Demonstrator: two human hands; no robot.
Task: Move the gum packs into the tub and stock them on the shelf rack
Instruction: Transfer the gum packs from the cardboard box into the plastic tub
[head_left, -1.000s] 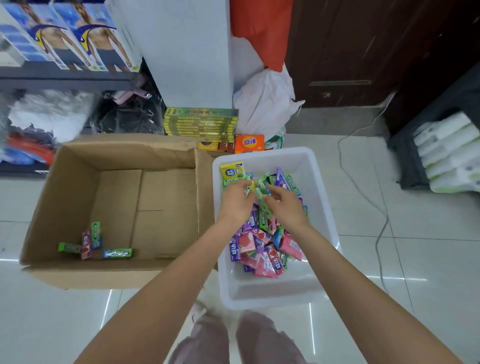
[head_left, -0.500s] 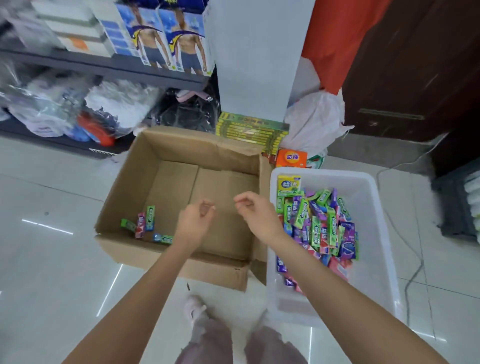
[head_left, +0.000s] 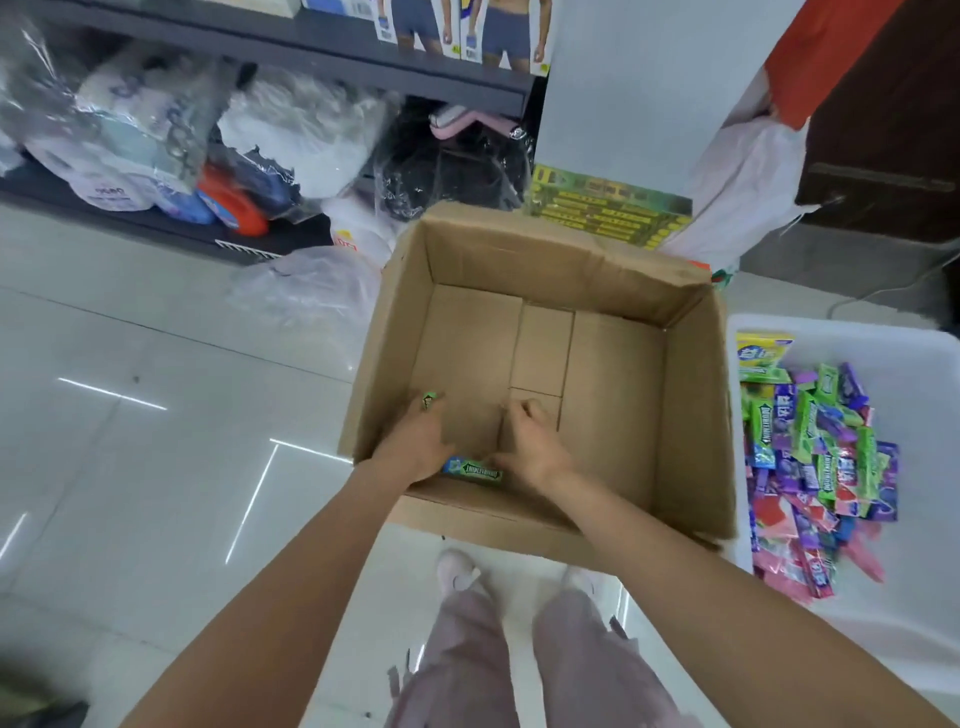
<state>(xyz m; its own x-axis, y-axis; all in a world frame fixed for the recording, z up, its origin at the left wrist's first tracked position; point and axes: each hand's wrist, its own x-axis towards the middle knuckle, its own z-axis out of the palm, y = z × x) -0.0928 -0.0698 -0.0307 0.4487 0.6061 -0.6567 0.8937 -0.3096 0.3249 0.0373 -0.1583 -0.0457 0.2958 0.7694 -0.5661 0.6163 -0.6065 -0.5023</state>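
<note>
Cardboard box (head_left: 613, 364): at its near wall a green gum pack (head_left: 472, 470) lies crosswise between my hands. My left hand (head_left: 415, 441) grips another pack; my right hand (head_left: 535, 447), loosely curled, touches this one's end.

We reach both hands into the cardboard box (head_left: 545, 332) on the floor, left hand (head_left: 415, 441) beside right hand (head_left: 530, 447), one gum pack (head_left: 472, 470) between them. The tub (head_left: 914, 649) stands just right of it, gum packs (head_left: 815, 457) heaped inside; the shelf rack (head_left: 311, 57) lies behind.
</note>
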